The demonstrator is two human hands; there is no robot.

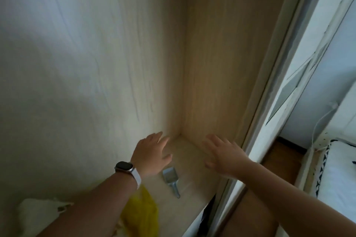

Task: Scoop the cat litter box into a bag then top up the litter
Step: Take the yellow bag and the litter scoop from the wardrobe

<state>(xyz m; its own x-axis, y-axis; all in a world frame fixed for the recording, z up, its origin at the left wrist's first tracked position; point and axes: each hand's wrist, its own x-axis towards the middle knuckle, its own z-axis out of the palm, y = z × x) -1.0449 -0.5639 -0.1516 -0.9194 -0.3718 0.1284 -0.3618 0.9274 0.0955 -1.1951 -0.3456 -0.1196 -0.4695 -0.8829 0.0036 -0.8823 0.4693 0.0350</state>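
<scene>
1. My left hand (152, 152) is stretched forward, fingers straight and a little spread, holding nothing.
2. My right hand (221, 155) is the same: flat, fingers apart, empty, level with the left.
3. Both hands hover above a pale floor (192, 161), facing the corner where two wood-grain walls (208, 73) meet.
4. A grey-blue scoop (169, 178) lies on the floor between my hands and nearer to me, handle pointing my way. Neither hand touches it.
5. A yellow bag (141, 211) sits under my left forearm, just left of the scoop.
6. A watch (124, 166) with a white strap is on my left wrist.
7. White cloth (38, 211) lies at lower left.
8. A pale door frame (269, 102) runs along the right; a patterned cushion (339, 169) lies beyond it.
</scene>
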